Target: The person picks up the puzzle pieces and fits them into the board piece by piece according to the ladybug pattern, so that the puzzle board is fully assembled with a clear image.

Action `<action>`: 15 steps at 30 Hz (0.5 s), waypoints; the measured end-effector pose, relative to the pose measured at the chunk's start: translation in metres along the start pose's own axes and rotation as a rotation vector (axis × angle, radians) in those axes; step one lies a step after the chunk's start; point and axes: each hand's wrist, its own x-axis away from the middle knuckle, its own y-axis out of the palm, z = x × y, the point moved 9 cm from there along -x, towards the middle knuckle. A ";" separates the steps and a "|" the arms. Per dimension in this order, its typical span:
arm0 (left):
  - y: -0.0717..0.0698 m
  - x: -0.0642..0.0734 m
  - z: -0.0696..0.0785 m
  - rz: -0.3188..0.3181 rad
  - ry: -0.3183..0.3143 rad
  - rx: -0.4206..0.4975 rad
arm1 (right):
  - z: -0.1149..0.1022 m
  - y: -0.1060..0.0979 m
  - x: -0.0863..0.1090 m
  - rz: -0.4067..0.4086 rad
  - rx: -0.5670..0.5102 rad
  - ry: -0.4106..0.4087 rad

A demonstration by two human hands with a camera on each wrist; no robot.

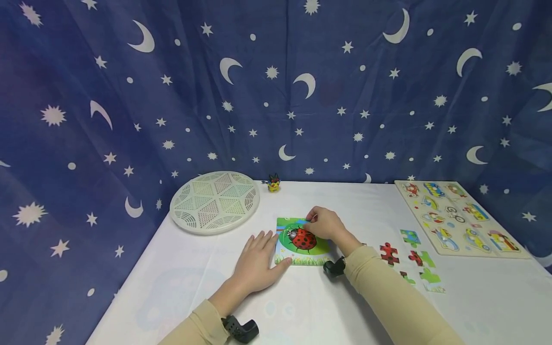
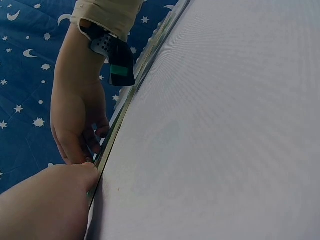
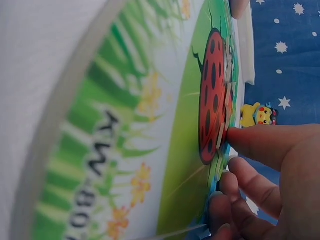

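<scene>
A square ladybug puzzle board (image 1: 297,256) lies on the white table. At its left edge rests my left hand (image 1: 256,266), fingers straight and spread, thumb at the lower edge. My right hand (image 1: 329,225) reaches over the board's upper right part. Its thumb and fingers pinch a puzzle piece (image 3: 223,135) beside the printed ladybug (image 3: 212,97) in the right wrist view; the fingers hide much of the piece. The left wrist view has the left hand (image 2: 50,202) low at the board's thin edge, with the right hand (image 2: 75,110) beyond it.
To the right lie several loose puzzle pieces, among them a red one (image 1: 389,254) and a green one (image 1: 430,277). Behind them is a wooden vehicle puzzle (image 1: 463,225). A round white lattice tray (image 1: 214,203) and a small yellow figure (image 1: 273,184) stand toward the starry curtain (image 1: 327,134).
</scene>
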 end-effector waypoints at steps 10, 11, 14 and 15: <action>0.001 0.001 -0.002 -0.013 -0.007 -0.001 | 0.001 0.001 0.000 -0.005 -0.017 0.010; 0.001 0.001 -0.002 -0.013 -0.006 0.000 | 0.001 0.001 -0.001 -0.007 -0.017 0.012; 0.001 0.000 -0.002 -0.016 -0.005 -0.001 | 0.002 -0.001 -0.002 -0.010 -0.010 0.017; 0.001 0.000 -0.001 -0.012 -0.001 0.001 | 0.002 -0.001 -0.002 -0.013 -0.007 0.016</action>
